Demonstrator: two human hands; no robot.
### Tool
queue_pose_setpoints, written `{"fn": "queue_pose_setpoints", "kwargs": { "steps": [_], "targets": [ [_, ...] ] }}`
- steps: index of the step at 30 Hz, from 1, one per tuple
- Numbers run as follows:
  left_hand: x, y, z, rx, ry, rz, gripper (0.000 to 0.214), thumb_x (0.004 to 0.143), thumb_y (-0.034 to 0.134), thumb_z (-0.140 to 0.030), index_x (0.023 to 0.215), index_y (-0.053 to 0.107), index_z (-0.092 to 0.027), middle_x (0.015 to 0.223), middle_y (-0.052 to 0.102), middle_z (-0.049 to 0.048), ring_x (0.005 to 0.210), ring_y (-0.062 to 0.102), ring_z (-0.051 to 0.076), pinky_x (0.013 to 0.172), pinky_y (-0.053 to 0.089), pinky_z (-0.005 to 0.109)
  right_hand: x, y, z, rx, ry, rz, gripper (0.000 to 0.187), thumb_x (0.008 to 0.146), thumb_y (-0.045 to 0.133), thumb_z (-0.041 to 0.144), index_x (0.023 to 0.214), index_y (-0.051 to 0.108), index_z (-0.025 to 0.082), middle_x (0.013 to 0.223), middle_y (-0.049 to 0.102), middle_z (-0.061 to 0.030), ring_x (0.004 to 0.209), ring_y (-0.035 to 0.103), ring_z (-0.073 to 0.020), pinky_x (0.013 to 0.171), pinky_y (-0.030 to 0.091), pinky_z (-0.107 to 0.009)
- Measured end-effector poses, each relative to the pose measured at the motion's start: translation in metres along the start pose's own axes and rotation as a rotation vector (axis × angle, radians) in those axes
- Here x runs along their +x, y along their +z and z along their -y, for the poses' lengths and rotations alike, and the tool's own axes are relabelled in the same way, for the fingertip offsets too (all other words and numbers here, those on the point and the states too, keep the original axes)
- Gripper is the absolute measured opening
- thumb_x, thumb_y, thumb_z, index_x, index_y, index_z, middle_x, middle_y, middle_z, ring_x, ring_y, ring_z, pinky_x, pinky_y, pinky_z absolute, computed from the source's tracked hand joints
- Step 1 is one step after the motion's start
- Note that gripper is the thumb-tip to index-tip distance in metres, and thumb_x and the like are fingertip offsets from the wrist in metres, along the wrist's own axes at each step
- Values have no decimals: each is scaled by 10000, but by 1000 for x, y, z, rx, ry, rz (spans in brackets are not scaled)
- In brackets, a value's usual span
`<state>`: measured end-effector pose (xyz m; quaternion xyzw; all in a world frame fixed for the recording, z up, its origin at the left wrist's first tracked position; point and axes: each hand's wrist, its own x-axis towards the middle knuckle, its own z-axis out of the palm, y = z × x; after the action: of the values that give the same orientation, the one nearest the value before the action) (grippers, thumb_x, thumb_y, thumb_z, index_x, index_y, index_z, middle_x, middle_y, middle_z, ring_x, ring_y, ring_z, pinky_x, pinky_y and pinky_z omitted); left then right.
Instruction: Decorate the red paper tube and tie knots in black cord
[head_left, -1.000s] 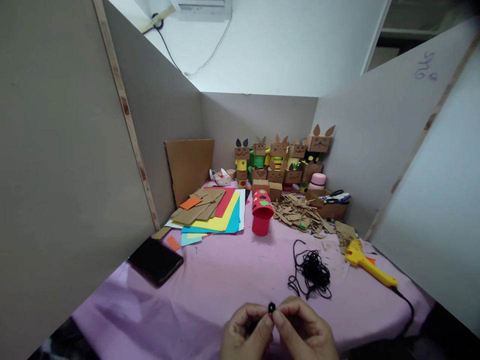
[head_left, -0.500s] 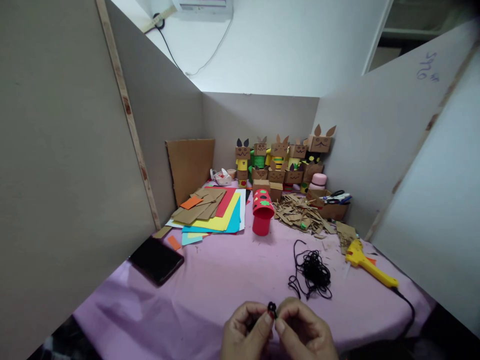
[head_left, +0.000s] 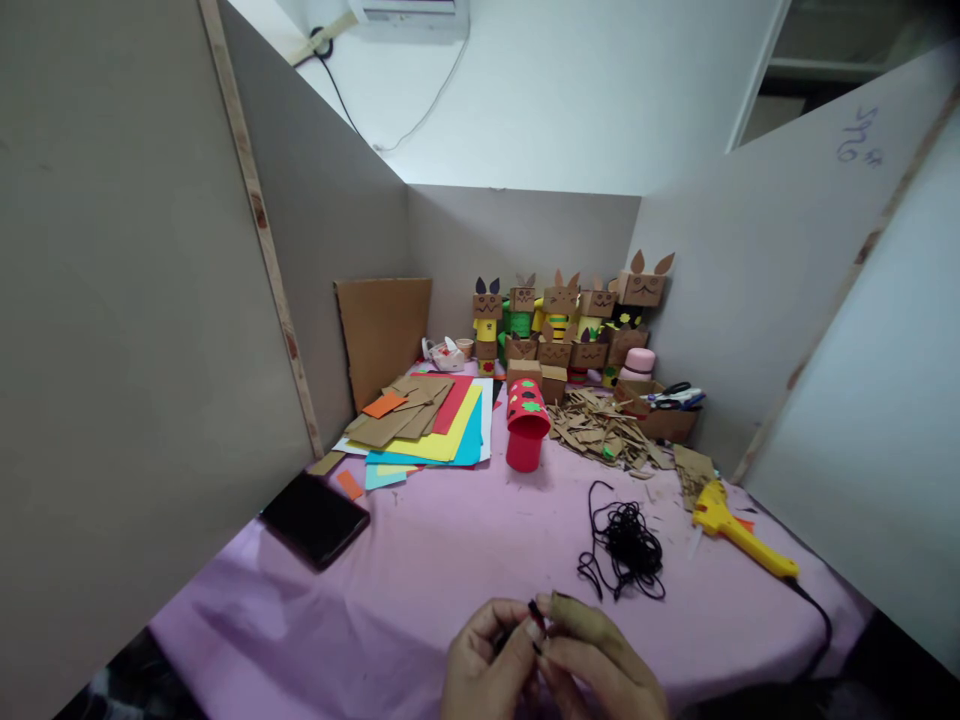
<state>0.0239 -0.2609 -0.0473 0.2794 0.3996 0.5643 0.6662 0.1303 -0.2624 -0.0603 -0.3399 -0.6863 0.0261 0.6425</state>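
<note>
At the table's near edge, my left hand [head_left: 491, 655] pinches a short piece of black cord [head_left: 535, 612] between thumb and fingers. My right hand [head_left: 592, 660] meets it from the other side, its fingertips closed at the cord's lower end. Much of the cord is hidden by the fingers. Beyond my right hand lies a loose tangle of black cord [head_left: 631, 545]. Farther back, a red paper tube figure [head_left: 527, 420] with green and black cut-outs leans on a small cardboard box [head_left: 523, 372].
A yellow glue gun [head_left: 742, 530] with its cable lies at right, near cardboard scraps [head_left: 600, 425] and a box of tools [head_left: 667, 415]. Left are coloured paper sheets [head_left: 450, 445] and a dark tablet-like device [head_left: 315, 520]. Cardboard figures [head_left: 559, 300] stand behind, between grey partitions [head_left: 525, 225].
My right fingers have shifted: the index finger now stretches over the top of the cord and the thumb is lower. The cord's small loop is no longer visible. The table items stay put.
</note>
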Motion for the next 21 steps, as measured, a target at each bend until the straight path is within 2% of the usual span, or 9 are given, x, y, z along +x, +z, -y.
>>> {"fn": "queue_pose_setpoints", "kwargs": {
  "steps": [5,11,17,19,21],
  "targets": [
    [2,-2,3,-25,-11,6,498,414,859,-512,639,625,-135,453,531,-51,398,403,41,435,288,173,0,-2,-6,-78,-162,10,139,896,522,251,864,657,251,808,774,-101,739,706,-203,619,589,-302],
    [1,-1,3,-60,-13,6,469,429,866,-485,633,624,-139,451,529,-58,392,383,30,426,265,163,4,-5,-4,-192,-221,11,144,890,529,241,815,651,225,749,769,-121,688,703,-205,585,591,-295],
    [0,0,0,-36,8,-8,478,412,865,-493,613,616,-138,451,536,-58,385,389,33,428,274,170,14,-15,-8,-184,-366,176,88,834,602,155,875,658,209,756,779,-101,645,718,-198,573,603,-261],
    [0,0,2,-41,11,-2,478,412,863,-499,612,614,-142,456,538,-56,391,395,38,430,276,174,13,-15,-6,-191,-335,153,96,837,597,154,863,660,222,753,776,-88,649,714,-198,578,599,-271],
    [0,0,2,-38,12,1,472,423,859,-501,619,617,-147,458,535,-57,400,397,42,434,278,175,9,-12,-3,-184,-195,85,106,860,571,204,800,652,238,759,759,-87,664,703,-196,556,582,-273]
  ]
}}
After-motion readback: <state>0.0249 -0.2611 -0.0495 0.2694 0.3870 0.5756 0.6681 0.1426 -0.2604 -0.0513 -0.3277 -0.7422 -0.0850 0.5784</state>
